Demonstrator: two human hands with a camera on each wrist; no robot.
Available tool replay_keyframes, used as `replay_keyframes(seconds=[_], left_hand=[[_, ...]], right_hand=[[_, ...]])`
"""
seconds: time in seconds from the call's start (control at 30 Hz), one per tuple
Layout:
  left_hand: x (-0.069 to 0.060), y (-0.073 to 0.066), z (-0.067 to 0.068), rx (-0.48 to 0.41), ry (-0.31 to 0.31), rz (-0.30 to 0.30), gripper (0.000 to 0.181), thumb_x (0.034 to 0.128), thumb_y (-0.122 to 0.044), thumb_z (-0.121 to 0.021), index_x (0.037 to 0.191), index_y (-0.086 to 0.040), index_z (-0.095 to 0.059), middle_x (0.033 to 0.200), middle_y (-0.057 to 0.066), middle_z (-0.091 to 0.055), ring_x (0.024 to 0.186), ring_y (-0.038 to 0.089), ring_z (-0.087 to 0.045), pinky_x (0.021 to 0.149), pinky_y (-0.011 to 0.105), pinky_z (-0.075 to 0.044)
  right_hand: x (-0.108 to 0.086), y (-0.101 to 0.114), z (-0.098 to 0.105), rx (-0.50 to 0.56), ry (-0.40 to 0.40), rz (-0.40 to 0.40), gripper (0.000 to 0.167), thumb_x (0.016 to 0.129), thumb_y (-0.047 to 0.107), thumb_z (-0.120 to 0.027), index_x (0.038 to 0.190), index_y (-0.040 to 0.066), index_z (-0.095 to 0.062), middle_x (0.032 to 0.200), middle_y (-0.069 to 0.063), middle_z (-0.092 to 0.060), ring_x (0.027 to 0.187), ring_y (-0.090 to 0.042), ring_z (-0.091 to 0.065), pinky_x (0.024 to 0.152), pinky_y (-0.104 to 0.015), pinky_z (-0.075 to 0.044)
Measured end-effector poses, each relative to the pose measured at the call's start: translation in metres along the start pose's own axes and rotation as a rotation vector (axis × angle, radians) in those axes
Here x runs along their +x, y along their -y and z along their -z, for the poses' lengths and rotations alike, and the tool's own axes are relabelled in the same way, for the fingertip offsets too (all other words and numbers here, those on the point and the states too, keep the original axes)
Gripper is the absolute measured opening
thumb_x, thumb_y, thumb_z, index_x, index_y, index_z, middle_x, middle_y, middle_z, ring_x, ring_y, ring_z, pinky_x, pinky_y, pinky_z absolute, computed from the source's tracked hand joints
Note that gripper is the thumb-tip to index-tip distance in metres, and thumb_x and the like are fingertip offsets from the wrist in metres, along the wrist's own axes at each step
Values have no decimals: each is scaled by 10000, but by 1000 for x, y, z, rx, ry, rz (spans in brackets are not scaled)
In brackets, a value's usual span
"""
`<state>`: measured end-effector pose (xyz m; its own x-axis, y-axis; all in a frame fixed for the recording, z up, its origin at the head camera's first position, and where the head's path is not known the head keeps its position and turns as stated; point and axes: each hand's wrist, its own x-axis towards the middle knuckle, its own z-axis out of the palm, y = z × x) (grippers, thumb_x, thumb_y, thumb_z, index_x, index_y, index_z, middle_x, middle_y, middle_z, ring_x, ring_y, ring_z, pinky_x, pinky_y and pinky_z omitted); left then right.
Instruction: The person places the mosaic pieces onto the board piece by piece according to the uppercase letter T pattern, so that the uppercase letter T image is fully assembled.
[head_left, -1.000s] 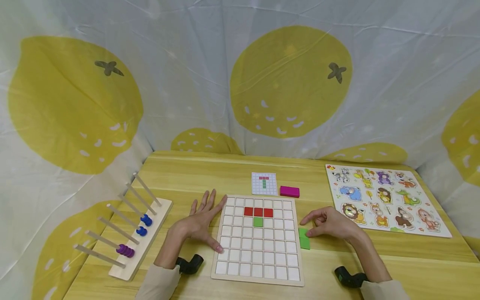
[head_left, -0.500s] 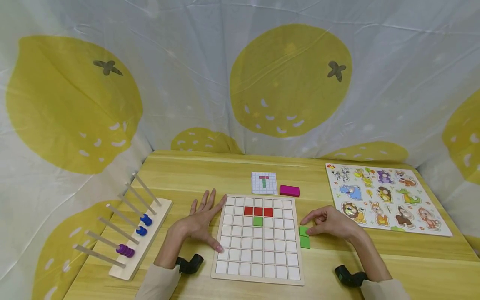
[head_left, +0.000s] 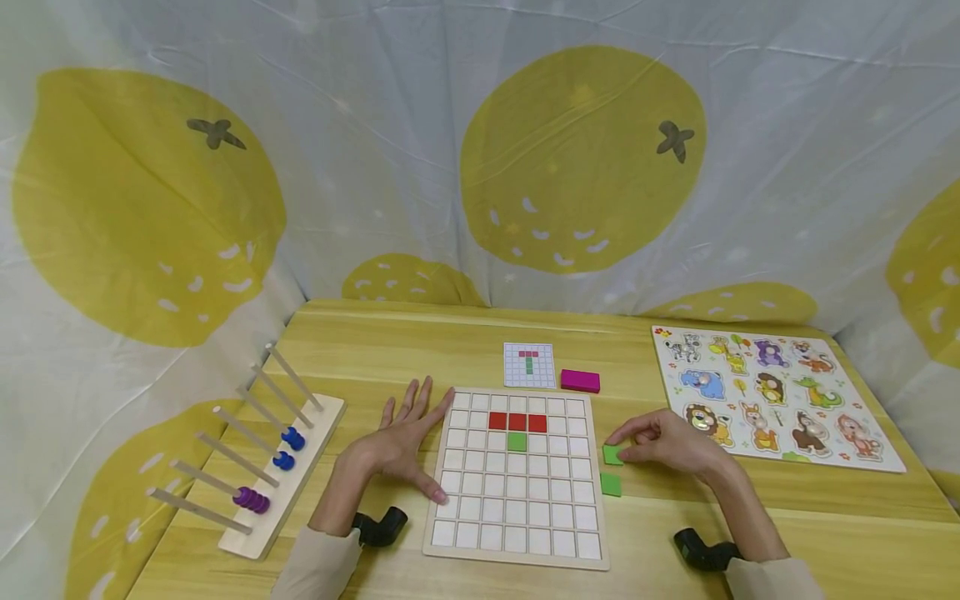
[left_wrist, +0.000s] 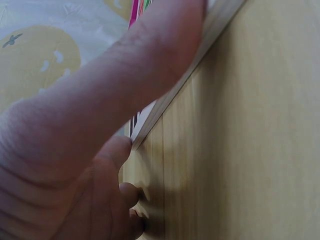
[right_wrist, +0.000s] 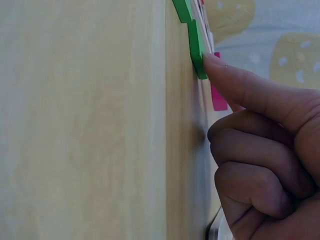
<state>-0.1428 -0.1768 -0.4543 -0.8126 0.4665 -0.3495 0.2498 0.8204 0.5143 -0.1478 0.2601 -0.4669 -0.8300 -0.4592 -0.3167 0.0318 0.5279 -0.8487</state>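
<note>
A wooden grid board (head_left: 517, 564) lies flat, with a row of red tiles (head_left: 517, 422) and one green tile (head_left: 517, 442) below the middle one. Along the board's left edge my left hand (head_left: 397, 446) rests with fingers spread, its thumb and index finger touching the frame. Beside the right edge, my right hand (head_left: 675, 446) pinches a loose green tile (head_left: 612, 455) between thumb and index finger; its other fingers are curled in the right wrist view. A second loose green tile (head_left: 611, 485) lies on the table just nearer to me.
Behind the board lie a pattern card (head_left: 528, 377) and a magenta block (head_left: 581, 381). A pegged bead stand (head_left: 258, 533) is at the left. An animal puzzle board (head_left: 787, 400) lies at the right, close to my right hand. A lemon-print curtain (head_left: 375, 167) closes off the back.
My right hand has shifted slightly right with the farther green tile, which now lies apart from the nearer one. The left hand keeps its place on the board.
</note>
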Motion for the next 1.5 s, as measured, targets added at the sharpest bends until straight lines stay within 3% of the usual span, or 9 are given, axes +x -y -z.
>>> replay_keyframes(seconds=[0.23, 0.4, 0.57, 0.73, 1.03, 1.5], left_hand=[[0, 1, 1, 3, 1, 4, 1496, 580, -516, -983, 1679, -171, -28, 1706, 237, 198, 1584, 432, 205, 1252, 699, 94], [0, 1, 2, 5, -1, 4, 1497, 580, -522, -981, 1679, -168, -27, 1704, 241, 196, 1583, 437, 203, 1250, 702, 94], [0, 0, 2, 7, -1, 2, 1493, 584, -524, -978, 1678, -163, -28, 1703, 246, 194, 1583, 443, 198, 1250, 704, 91], [-1, 0, 2, 7, -5, 2, 1492, 585, -516, -979, 1678, -160, -29, 1704, 246, 191, 1583, 446, 196, 1249, 704, 91], [-1, -1, 2, 6, -4, 0, 1491, 584, -510, -982, 1678, -158, -32, 1704, 247, 190, 1584, 445, 194, 1250, 703, 91], [-1, 0, 1, 16, -1, -9, 1491, 589, -521, -976, 1677, -155, -25, 1701, 252, 195, 1581, 449, 197, 1246, 710, 88]], right_hand=[[-1, -1, 3, 19, -2, 2, 253, 951, 166, -745, 1148, 8, -763, 639, 36, -524, 614, -49, -350, 586, -225, -363], [-4, -2, 6, 19, -18, 19, 243, 955, 163, -740, 1143, 12, -764, 609, 58, -404, 580, -52, -312, 546, -250, -323], [-5, -2, 7, -5, -24, 5, 286, 912, 195, -793, 1156, 48, -765, 609, 68, -370, 579, -49, -315, 538, -244, -303], [-4, -3, 8, -12, 3, 59, 373, 855, 136, -836, 1189, 3, -737, 620, 57, -303, 567, -54, -279, 533, -248, -273], [-1, -3, 6, -7, 31, 92, 430, 801, 36, -843, 1201, -43, -707, 642, 43, -311, 578, -49, -295, 593, -224, -353], [-2, -3, 6, -30, -12, 58, 360, 820, 81, -851, 1139, -29, -726, 624, 50, -285, 565, -54, -268, 557, -234, -316]])
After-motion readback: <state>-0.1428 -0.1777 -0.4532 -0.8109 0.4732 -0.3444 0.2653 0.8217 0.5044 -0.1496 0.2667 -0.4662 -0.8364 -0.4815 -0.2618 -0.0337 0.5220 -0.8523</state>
